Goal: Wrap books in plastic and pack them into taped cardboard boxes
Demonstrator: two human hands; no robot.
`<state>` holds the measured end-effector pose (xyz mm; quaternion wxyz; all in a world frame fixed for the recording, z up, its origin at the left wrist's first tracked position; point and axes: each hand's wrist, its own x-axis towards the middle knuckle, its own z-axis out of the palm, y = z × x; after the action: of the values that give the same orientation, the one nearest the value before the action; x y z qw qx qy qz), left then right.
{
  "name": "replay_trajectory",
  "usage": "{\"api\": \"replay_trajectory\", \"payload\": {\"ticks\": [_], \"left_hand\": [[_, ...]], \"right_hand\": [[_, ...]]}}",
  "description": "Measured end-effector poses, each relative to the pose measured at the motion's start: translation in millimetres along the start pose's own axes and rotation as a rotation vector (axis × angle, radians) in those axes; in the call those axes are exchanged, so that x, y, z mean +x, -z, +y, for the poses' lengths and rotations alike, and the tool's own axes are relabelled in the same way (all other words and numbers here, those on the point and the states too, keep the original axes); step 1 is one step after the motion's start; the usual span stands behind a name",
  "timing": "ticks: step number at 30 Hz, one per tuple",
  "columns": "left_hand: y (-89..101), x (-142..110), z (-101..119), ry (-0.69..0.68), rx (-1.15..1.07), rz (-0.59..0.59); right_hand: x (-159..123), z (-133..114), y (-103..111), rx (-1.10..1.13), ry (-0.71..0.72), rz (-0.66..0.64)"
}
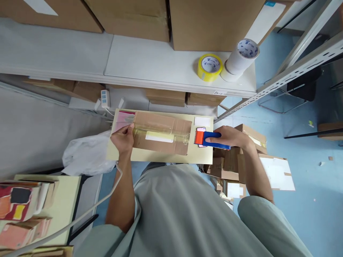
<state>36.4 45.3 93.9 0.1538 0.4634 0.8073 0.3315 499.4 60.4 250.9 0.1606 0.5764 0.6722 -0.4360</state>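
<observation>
Directly ahead of me, a flat cardboard parcel [160,137] lies lengthwise left to right — my left hand [123,137] presses its left end; my right hand [230,137] grips a blue tape dispenser [210,139] at its right end.

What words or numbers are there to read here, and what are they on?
No text reads clearly enough to quote.
Shelf tag: handwriting, too small to read.
Yellow tape roll: blue print inside its core, blurred.
White tape roll: blue print inside its core, blurred.
White label on the cardboard box under the left hand: no text shows.
Tape dispenser in the right hand: no text shows.
</observation>
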Motion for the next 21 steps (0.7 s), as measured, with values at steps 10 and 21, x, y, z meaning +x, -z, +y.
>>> {"api": "replay_trajectory", "payload": {"ticks": [10,21], "left_hand": [[-7.0,8.2,-6.0,-0.015,-0.036,0.005],[-10.0,11.7,-4.6,-0.011,-0.053,0.007]], "right_hand": [[2.5,17.3,-7.8,0.003,0.018,-0.001],[27.8,14.0,-37.1,-0.055,-0.051,0.092]]}}
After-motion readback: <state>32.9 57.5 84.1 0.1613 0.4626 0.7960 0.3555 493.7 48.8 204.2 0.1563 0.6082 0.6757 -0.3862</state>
